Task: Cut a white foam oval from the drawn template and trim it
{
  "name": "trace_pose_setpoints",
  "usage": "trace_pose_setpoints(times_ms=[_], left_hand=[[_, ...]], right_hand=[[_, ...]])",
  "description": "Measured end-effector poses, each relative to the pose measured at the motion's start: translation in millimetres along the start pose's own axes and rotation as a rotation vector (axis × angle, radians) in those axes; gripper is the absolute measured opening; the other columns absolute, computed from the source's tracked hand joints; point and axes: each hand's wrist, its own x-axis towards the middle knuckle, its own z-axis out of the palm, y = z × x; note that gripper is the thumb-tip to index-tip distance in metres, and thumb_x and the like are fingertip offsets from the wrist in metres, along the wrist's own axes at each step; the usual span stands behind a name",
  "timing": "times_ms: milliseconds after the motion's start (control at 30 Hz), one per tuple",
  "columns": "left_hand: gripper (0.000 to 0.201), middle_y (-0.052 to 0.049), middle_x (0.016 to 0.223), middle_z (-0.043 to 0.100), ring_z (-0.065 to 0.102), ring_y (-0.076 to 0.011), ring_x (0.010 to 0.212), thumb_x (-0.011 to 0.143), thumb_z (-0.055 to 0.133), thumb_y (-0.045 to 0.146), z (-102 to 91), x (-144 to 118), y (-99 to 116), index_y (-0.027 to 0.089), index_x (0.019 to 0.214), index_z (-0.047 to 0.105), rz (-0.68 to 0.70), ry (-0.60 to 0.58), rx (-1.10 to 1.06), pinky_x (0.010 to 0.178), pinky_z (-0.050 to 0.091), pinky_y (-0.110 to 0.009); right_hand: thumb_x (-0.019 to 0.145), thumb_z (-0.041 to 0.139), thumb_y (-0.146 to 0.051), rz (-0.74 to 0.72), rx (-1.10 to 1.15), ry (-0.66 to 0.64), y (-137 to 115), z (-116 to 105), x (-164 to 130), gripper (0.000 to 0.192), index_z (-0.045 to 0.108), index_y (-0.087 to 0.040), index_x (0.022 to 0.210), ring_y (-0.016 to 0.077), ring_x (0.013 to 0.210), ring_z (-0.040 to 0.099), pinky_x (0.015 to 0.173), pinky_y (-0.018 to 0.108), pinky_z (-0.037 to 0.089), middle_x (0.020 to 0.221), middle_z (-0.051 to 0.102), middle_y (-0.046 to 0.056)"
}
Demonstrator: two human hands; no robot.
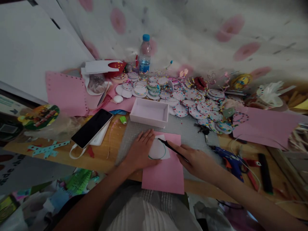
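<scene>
A sheet of pink paper [166, 179] lies in front of me, partly over the table's near edge. On it rests a smaller white piece of paper [166, 155] with a green circle outline [165, 150] on it. My left hand [141, 150] lies flat over the left side of both, fingers stretched out and thumb below the circle. A slim black pen [172, 148] is gripped in my right hand [192, 157], its tip at the top of the circle. The left part of the white piece is hidden under my left hand.
Behind the paper stands a pale open box [149, 120]. Further back are many decorated round discs [179, 110] and a water bottle [144, 57]. A phone [92, 128] lies left; a blue glue gun [227, 157], keys [203, 130] and more pink sheets [264, 126] lie right.
</scene>
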Motion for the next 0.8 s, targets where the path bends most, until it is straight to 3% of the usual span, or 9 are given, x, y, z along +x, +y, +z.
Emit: trace_pose_setpoints(times_ms=[200, 333, 567, 800], left_hand=[[0.1, -0.016, 0.155, 0.024, 0.019, -0.0281, 0.144, 0.066, 0.064, 0.064, 1.2, 0, -1, 0.01, 0.144, 0.029, -0.006, 0.005, -0.018, 0.118, 0.01, -0.044], [0.099, -0.017, 0.155, 0.024, 0.019, -0.0284, 0.144, 0.068, 0.063, 0.062, 0.9, 0, -1, 0.01, 0.144, 0.028, 0.001, 0.008, -0.024, 0.118, 0.011, -0.044], [0.097, -0.018, 0.154, 0.025, 0.02, -0.0279, 0.143, 0.071, 0.062, 0.061, -1.0, -1, 1, 0.007, 0.144, 0.03, -0.005, 0.026, -0.02, 0.118, 0.011, -0.042], [0.101, -0.017, 0.154, 0.026, 0.023, -0.0274, 0.143, 0.069, 0.062, 0.065, -3.6, 0, 3, 0.005, 0.144, 0.031, -0.022, 0.013, 0.016, 0.118, 0.012, -0.04]], right_hand=[[0.095, 0.035, -0.018, -0.02, -0.05, -0.007, 4, -1, 1, 0.061, 0.016, -0.033, 0.151, 0.0213, 0.075, 0.069, 0.058, 0.027, 0.044, 0.098, 0.067, 0.007], [0.093, 0.039, -0.017, 0.0, -0.205, -0.044, 1, -5, 4, 0.065, 0.016, -0.031, 0.152, 0.0194, 0.062, 0.067, 0.048, 0.026, 0.037, 0.09, 0.068, 0.006], [0.092, 0.044, -0.019, 0.04, -0.457, -0.116, -9, -13, 8, 0.07, 0.012, -0.034, 0.152, 0.0187, 0.056, 0.067, 0.04, 0.023, 0.026, 0.08, 0.069, 0.004], [0.091, 0.047, -0.016, 0.075, -0.468, -0.162, -12, -10, 8, 0.075, 0.006, -0.033, 0.152, 0.0207, 0.062, 0.071, 0.04, 0.023, 0.032, 0.084, 0.071, 0.002]])
